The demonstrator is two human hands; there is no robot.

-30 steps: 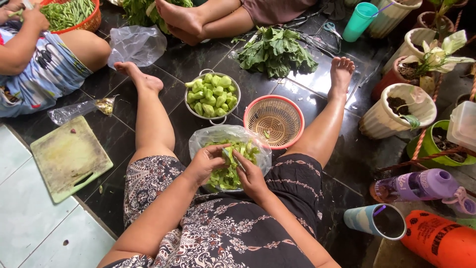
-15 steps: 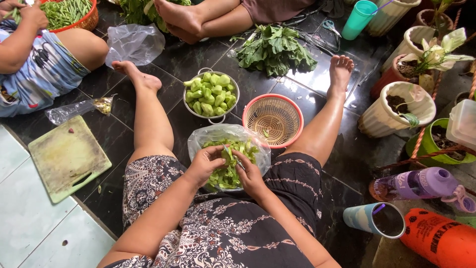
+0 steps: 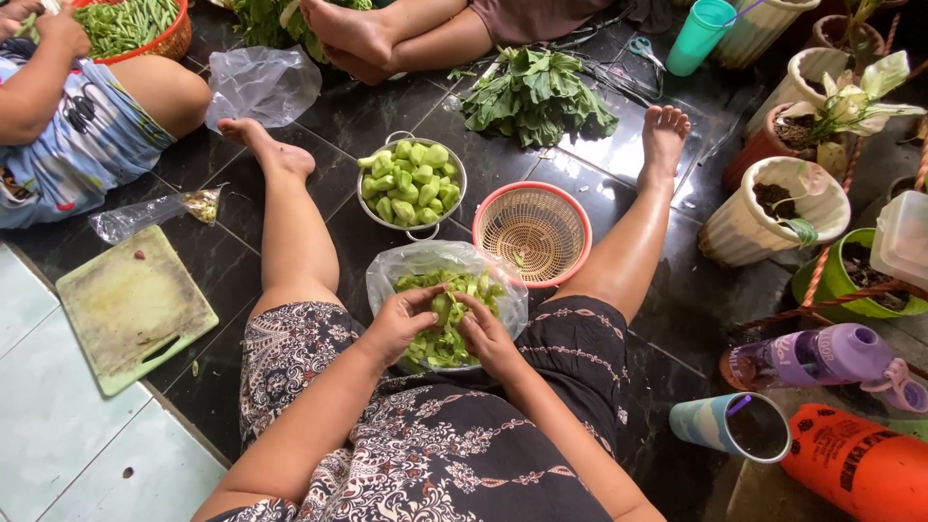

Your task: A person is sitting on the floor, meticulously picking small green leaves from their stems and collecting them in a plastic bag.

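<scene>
A green vegetable piece (image 3: 447,307) is pinched between the fingers of the left hand (image 3: 399,324) and the right hand (image 3: 483,332), over the clear plastic bag (image 3: 387,275) of cut greens in the lap. Since a second ago the hands have barely shifted, so the same piece is judged still in work. The metal colander (image 3: 411,182) and the red basket (image 3: 533,232) lie untouched on the floor just beyond.

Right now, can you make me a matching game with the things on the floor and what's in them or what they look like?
Things:
1. metal colander
2. woven basket
3. clear plastic bag
4. cutting board

Descriptions:
A. almost empty, with a red rim
B. flat and pale green, lying at the left near the light tiles
C. both hands are working in it, over cut green pieces
D. full of chunky light green vegetable pieces

Pairs: 1-D, 2-A, 3-C, 4-B
</scene>
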